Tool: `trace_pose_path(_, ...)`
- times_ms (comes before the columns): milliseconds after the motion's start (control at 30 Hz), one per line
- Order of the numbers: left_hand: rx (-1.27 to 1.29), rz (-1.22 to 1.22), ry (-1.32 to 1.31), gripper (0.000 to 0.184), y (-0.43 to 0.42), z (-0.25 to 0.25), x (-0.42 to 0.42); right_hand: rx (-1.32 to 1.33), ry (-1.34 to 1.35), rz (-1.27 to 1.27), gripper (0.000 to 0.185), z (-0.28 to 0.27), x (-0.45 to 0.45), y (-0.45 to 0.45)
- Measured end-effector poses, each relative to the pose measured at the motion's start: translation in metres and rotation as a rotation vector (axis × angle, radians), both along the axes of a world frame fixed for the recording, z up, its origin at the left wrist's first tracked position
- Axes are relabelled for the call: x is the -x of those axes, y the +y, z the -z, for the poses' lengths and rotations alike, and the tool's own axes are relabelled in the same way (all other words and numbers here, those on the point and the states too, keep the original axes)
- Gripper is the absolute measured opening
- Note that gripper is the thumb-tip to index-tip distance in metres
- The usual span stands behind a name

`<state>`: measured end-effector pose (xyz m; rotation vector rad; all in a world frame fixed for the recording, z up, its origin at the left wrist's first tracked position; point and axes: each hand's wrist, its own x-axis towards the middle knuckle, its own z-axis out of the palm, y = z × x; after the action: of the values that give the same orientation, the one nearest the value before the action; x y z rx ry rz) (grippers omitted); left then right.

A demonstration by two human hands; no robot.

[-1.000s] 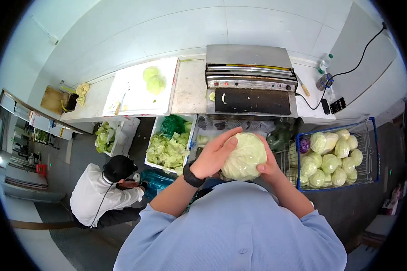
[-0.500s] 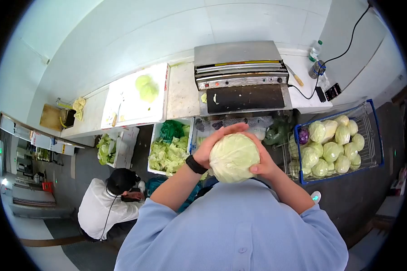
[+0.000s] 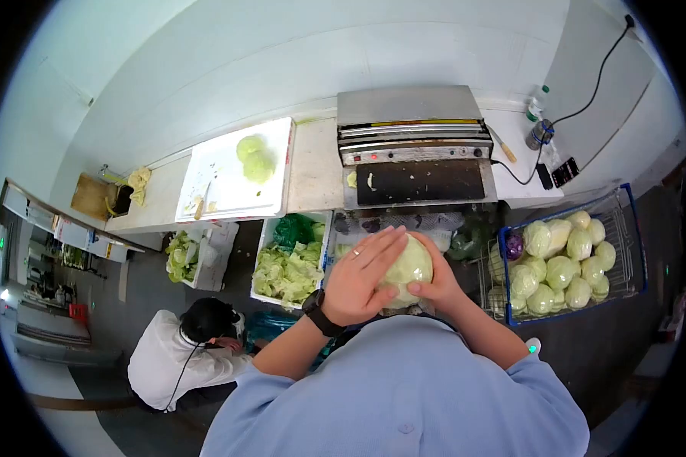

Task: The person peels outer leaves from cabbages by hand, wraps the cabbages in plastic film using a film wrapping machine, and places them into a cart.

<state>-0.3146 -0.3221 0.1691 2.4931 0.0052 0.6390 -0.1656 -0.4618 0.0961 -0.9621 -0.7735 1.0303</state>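
Note:
A round pale green cabbage (image 3: 410, 266) with a glossy, film-like sheen is held in front of my chest. My left hand (image 3: 364, 276), wearing a black watch and a ring, lies across its left side, palm pressed on it and fingers stretched over the top. On the other side my right hand (image 3: 438, 280) cups the cabbage, with its thumb on the near face. Beyond them, on the counter, stands a steel wrapping machine (image 3: 415, 141) with a dark plate (image 3: 419, 183). The cabbage's underside is hidden.
At right, a blue-rimmed cart (image 3: 579, 311) holds several wrapped cabbages (image 3: 560, 272) and a purple one. A white cutting board (image 3: 240, 190) carries two cabbages (image 3: 258, 164) and a knife (image 3: 200, 206). Below is a crate of leaves (image 3: 286, 273). A person (image 3: 179, 354) crouches at left.
My left hand has slid from the cabbage's left edge over its front and top. The cabbage has turned and sits slightly lower in view. The whole view has shifted a little.

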Motion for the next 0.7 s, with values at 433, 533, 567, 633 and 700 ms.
trace_pose_path(433, 0.277, -0.022, 0.042, 0.094, 0.034, 0.011, 0.014, 0.089, 0.085, -0.008, 0.092, -0.001, -0.001, 0.013)
trace_pose_path(533, 0.24, -0.137, 0.255, 0.115, 0.021, -0.001, 0.022, 0.135, -0.002, -0.035, 0.087, -0.004, -0.004, 0.021)
trace_pose_path(567, 0.372, -0.129, 0.21, 0.115, 0.022, 0.014, 0.021, 0.152, -0.038, -0.05, 0.087, -0.004, -0.004, 0.026)
trace_pose_path(633, 0.649, -0.124, 0.142, 0.114, 0.026, 0.046, 0.023, 0.2, -0.092, -0.089, 0.088, -0.006, -0.006, 0.034)
trace_pose_path(700, 0.969, -0.11, 0.016, 0.112, 0.023, 0.052, 0.02, 0.317, -0.325, -0.197, 0.088, -0.015, -0.024, 0.037)
